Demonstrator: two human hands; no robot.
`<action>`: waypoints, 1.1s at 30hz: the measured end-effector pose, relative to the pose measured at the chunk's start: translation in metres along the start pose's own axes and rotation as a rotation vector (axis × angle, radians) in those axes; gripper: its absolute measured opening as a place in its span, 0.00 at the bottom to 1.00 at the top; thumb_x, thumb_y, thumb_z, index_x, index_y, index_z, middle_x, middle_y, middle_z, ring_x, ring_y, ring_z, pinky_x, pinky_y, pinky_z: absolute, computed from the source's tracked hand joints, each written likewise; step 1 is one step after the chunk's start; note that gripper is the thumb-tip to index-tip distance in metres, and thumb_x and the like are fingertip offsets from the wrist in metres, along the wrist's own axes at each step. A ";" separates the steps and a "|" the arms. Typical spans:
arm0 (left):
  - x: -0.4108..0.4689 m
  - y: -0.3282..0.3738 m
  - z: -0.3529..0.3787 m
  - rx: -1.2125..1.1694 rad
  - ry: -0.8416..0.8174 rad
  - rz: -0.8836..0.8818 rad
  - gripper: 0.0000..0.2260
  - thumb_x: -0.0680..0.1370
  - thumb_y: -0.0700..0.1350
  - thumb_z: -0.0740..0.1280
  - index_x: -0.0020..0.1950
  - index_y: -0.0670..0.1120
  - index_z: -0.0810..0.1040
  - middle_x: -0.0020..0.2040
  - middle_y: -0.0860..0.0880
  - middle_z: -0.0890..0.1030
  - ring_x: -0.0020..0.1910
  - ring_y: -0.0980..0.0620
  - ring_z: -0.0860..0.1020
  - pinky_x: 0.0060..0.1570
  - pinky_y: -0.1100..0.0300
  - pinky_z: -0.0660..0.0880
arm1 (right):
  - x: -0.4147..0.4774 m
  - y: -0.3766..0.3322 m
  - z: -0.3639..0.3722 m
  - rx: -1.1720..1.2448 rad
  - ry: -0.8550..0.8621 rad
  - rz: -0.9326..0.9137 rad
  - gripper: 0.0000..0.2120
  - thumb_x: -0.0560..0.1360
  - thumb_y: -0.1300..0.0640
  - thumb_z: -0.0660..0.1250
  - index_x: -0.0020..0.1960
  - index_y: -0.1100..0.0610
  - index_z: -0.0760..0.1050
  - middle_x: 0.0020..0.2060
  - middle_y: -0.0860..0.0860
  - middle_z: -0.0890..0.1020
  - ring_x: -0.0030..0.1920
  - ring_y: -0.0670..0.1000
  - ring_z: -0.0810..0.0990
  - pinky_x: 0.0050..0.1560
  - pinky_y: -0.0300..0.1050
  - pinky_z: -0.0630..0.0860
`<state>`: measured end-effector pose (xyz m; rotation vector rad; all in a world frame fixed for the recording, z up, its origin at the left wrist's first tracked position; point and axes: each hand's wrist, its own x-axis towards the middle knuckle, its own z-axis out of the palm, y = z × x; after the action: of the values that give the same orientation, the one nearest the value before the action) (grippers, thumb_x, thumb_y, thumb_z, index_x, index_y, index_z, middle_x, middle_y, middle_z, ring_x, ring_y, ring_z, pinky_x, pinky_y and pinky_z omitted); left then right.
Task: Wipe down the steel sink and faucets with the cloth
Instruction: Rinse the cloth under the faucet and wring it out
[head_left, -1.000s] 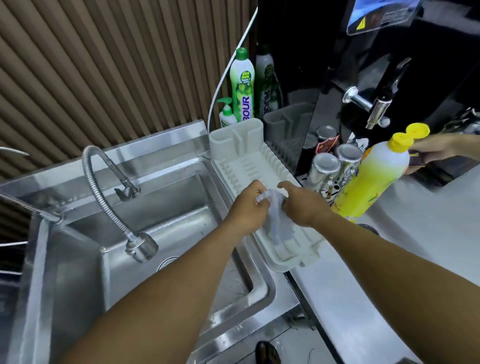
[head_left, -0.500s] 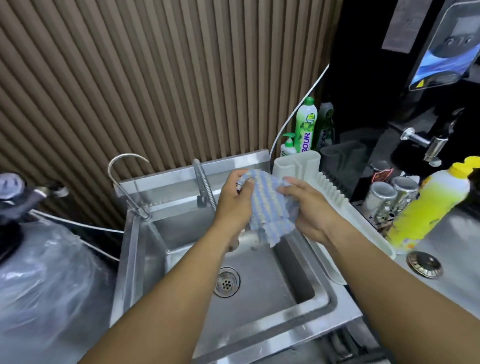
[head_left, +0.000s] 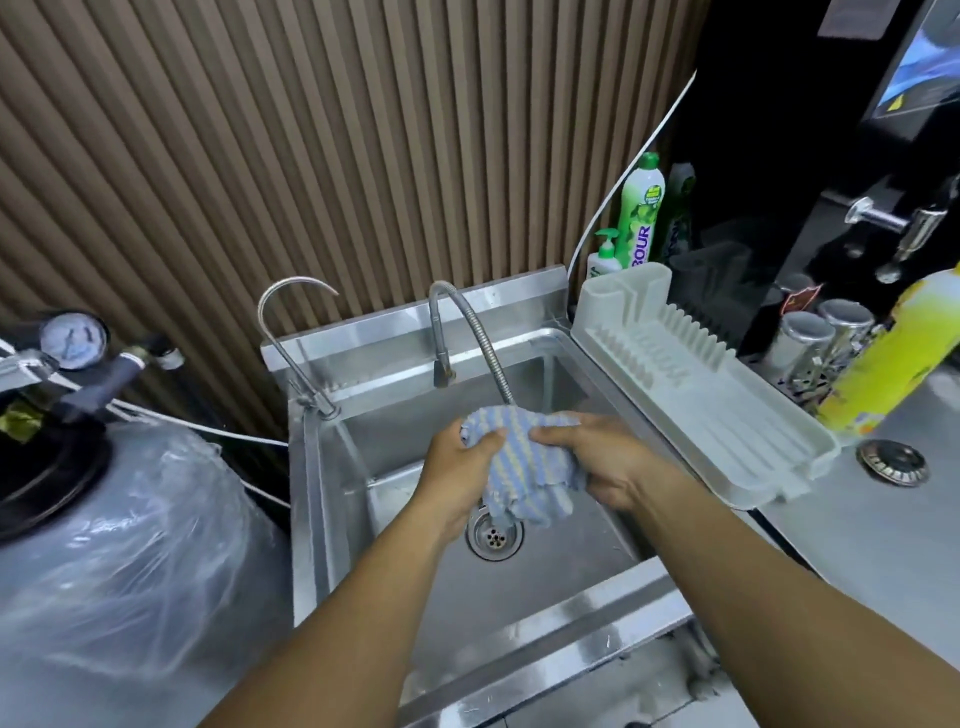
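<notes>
A blue and pale striped cloth (head_left: 524, 467) hangs bunched above the steel sink (head_left: 519, 618), right over the drain (head_left: 493, 535). My left hand (head_left: 457, 478) grips its left side and my right hand (head_left: 602, 462) grips its right side. A flexible steel faucet (head_left: 478, 338) arches from the back ledge down behind the cloth, which hides its spout. A thin gooseneck faucet (head_left: 283, 332) stands at the sink's back left corner.
A white dish rack (head_left: 696, 395) lies along the sink's right rim. Green soap bottles (head_left: 636, 208) stand behind it. A yellow bottle (head_left: 893, 358), steel cups (head_left: 815, 332) and a loose strainer (head_left: 891, 460) sit on the right counter. A plastic-wrapped tank (head_left: 119, 545) with a gauge stands left.
Both hands lifted the cloth off the dish rack, carried it left over the sink and lowered it toward the drain. The view swung left, and another person's hand at the right went out of view.
</notes>
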<state>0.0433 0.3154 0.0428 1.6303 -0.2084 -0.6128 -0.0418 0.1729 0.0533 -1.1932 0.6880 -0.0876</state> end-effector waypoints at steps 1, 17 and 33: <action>0.000 -0.005 -0.003 -0.020 -0.013 -0.033 0.06 0.79 0.43 0.69 0.56 0.47 0.80 0.51 0.47 0.86 0.48 0.49 0.85 0.51 0.49 0.81 | 0.001 0.006 0.001 -0.013 -0.002 0.019 0.06 0.76 0.64 0.71 0.53 0.61 0.80 0.48 0.59 0.86 0.50 0.58 0.86 0.54 0.56 0.82; 0.013 -0.049 -0.014 0.074 -0.193 -0.460 0.05 0.79 0.39 0.66 0.53 0.42 0.80 0.48 0.41 0.85 0.47 0.41 0.84 0.49 0.45 0.79 | 0.004 0.062 -0.001 0.051 0.244 0.328 0.10 0.78 0.69 0.65 0.57 0.69 0.79 0.46 0.63 0.86 0.48 0.62 0.86 0.57 0.62 0.80; 0.062 -0.013 0.042 -0.258 -0.239 -0.273 0.08 0.80 0.38 0.65 0.58 0.40 0.80 0.56 0.34 0.82 0.54 0.37 0.81 0.58 0.37 0.75 | 0.046 0.021 -0.054 0.526 0.008 0.147 0.19 0.80 0.62 0.59 0.69 0.66 0.73 0.64 0.65 0.79 0.66 0.61 0.77 0.71 0.57 0.69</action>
<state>0.0713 0.2515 0.0119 1.3440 -0.0763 -1.0043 -0.0403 0.1176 0.0037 -0.6371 0.7027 -0.1397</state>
